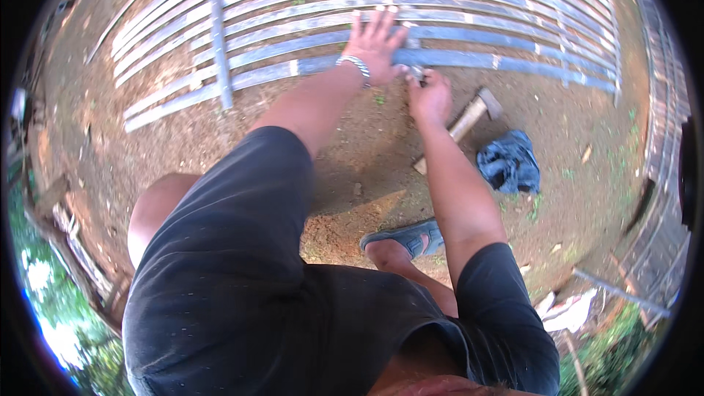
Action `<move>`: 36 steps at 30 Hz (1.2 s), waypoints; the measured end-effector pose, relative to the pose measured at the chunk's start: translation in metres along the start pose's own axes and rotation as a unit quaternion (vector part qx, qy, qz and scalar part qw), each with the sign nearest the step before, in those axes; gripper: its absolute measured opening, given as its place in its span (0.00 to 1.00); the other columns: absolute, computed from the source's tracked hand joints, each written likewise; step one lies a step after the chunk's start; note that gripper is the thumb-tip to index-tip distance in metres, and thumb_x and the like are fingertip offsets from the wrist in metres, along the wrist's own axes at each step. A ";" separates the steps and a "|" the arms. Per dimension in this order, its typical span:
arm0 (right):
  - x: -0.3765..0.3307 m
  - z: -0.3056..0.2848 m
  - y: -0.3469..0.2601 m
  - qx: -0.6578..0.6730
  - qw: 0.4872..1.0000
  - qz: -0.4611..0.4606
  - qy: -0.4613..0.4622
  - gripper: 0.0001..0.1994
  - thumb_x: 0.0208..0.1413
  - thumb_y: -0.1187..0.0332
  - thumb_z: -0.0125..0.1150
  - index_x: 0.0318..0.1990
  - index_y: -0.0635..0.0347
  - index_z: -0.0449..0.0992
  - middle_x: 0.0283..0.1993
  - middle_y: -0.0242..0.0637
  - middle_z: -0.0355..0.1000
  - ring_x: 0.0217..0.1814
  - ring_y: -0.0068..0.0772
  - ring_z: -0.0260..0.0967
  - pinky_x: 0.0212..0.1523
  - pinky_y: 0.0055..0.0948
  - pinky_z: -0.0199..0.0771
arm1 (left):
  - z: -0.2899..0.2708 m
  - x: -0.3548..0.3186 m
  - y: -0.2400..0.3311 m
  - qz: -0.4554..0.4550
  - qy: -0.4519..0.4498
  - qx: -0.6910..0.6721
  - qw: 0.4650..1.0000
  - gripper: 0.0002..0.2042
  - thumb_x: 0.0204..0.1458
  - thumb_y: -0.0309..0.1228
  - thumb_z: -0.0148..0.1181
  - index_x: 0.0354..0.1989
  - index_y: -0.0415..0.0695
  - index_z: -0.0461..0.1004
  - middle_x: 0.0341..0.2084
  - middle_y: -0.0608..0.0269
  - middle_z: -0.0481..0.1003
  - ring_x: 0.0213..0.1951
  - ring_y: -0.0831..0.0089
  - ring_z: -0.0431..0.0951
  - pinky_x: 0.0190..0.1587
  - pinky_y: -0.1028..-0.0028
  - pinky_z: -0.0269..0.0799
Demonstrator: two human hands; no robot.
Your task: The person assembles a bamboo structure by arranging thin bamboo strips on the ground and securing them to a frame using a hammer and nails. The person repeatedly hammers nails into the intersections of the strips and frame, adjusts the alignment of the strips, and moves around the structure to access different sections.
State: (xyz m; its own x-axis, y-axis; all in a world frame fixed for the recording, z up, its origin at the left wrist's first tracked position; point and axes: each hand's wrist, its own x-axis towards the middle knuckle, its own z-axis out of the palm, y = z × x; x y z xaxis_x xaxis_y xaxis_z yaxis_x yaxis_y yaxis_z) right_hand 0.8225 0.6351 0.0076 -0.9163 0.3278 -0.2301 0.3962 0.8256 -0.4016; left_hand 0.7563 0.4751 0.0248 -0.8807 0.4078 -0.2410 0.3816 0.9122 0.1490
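Note:
A wide panel of long split-bamboo slats (264,73), joined by crosspieces (218,37), lies on the ground in front of me. With its fingers spread, my left hand (374,48) rests flat on the panel's near slats, a silvery bracelet (355,67) around its wrist. Close beside its thumb, my right hand (431,97) is closed at the panel's near edge. A small greyish thing (416,72) shows at its fingertips, too little of it visible to name. Just right of that hand lies a wooden-handled hammer or hatchet (469,117), partly behind my forearm.
A crumpled dark blue plastic bag (509,161) sits on the dirt ground (572,198) near the tool. My sandalled foot (403,242) is below it to the left. Another slatted panel (653,249) stretches along the right rim. Wood pieces (81,249) lie at the left.

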 end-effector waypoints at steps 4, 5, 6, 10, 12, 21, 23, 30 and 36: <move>0.004 0.000 0.007 0.010 1.000 0.014 0.007 0.18 0.47 0.56 0.73 0.43 0.54 0.79 0.44 0.41 0.74 0.46 0.45 0.74 0.48 0.42 0.74 | 0.004 0.002 0.007 0.010 -0.014 -0.008 1.000 0.39 0.59 0.61 0.44 0.75 0.57 0.43 0.75 0.55 0.38 0.75 0.55 0.35 0.72 0.43 0.30; 0.003 -0.002 0.003 0.012 1.000 0.017 0.000 0.18 0.47 0.56 0.73 0.43 0.54 0.79 0.44 0.40 0.74 0.46 0.44 0.74 0.48 0.41 0.74 | 0.002 -0.001 0.007 0.007 -0.009 -0.008 1.000 0.39 0.59 0.61 0.43 0.75 0.57 0.43 0.75 0.55 0.39 0.75 0.55 0.36 0.72 0.43 0.30; 0.002 -0.004 0.000 0.013 1.000 0.018 -0.012 0.18 0.47 0.57 0.73 0.43 0.54 0.79 0.44 0.40 0.74 0.47 0.43 0.74 0.48 0.41 0.74 | 0.001 -0.004 0.006 0.007 -0.002 -0.014 1.000 0.38 0.60 0.62 0.42 0.75 0.58 0.43 0.75 0.55 0.39 0.75 0.55 0.36 0.72 0.44 0.30; 0.001 -0.004 -0.006 0.020 0.999 0.022 -0.032 0.18 0.47 0.57 0.73 0.43 0.54 0.79 0.44 0.40 0.74 0.47 0.43 0.74 0.48 0.40 0.73 | -0.002 -0.008 0.001 0.005 -0.016 0.004 1.000 0.38 0.61 0.62 0.39 0.75 0.58 0.42 0.75 0.56 0.39 0.75 0.55 0.36 0.72 0.44 0.30; 0.003 -0.007 0.001 0.011 1.000 0.012 -0.026 0.18 0.47 0.58 0.73 0.43 0.54 0.79 0.43 0.41 0.74 0.47 0.44 0.74 0.48 0.41 0.73 | -0.003 -0.003 0.005 0.005 -0.020 -0.005 1.000 0.38 0.61 0.62 0.38 0.75 0.58 0.42 0.75 0.56 0.38 0.75 0.55 0.36 0.72 0.44 0.31; -0.023 -0.028 0.009 0.109 0.992 0.018 -0.057 0.20 0.46 0.62 0.73 0.46 0.58 0.78 0.42 0.44 0.73 0.47 0.48 0.72 0.48 0.42 0.73 | 0.012 0.011 0.004 -0.047 0.074 -0.082 0.993 0.34 0.63 0.52 0.41 0.74 0.49 0.47 0.73 0.55 0.47 0.75 0.58 0.40 0.72 0.43 0.30; -0.036 -0.024 0.032 0.072 0.995 -0.061 -0.022 0.20 0.46 0.63 0.72 0.46 0.58 0.77 0.42 0.44 0.73 0.46 0.49 0.72 0.49 0.42 0.72 | 0.009 0.016 0.007 -0.089 0.105 -0.099 0.986 0.33 0.63 0.50 0.42 0.73 0.46 0.48 0.72 0.55 0.50 0.75 0.58 0.42 0.72 0.43 0.29; -0.037 -0.027 0.028 0.098 0.994 -0.032 -0.038 0.17 0.47 0.65 0.71 0.45 0.58 0.77 0.41 0.43 0.72 0.45 0.48 0.71 0.47 0.43 0.72 | 0.000 0.020 0.017 -0.083 0.062 -0.045 0.994 0.34 0.64 0.51 0.39 0.74 0.45 0.46 0.74 0.52 0.42 0.75 0.56 0.37 0.72 0.42 0.28; -0.027 -0.026 0.021 0.115 0.991 -0.067 -0.029 0.19 0.45 0.68 0.74 0.45 0.60 0.77 0.37 0.41 0.71 0.37 0.41 0.70 0.40 0.37 0.72 | -0.003 0.019 0.013 -0.094 0.039 -0.044 0.994 0.34 0.62 0.51 0.40 0.73 0.45 0.47 0.74 0.52 0.41 0.75 0.55 0.36 0.72 0.43 0.29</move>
State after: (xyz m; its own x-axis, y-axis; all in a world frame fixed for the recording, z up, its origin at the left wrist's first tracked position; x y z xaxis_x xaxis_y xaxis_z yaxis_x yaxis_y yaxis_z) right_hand 0.8536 0.6557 0.0282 -0.9594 0.1902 -0.2083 0.2801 0.7313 -0.6219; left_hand 0.7432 0.4950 0.0252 -0.9546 0.2223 -0.1985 0.1845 0.9639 0.1921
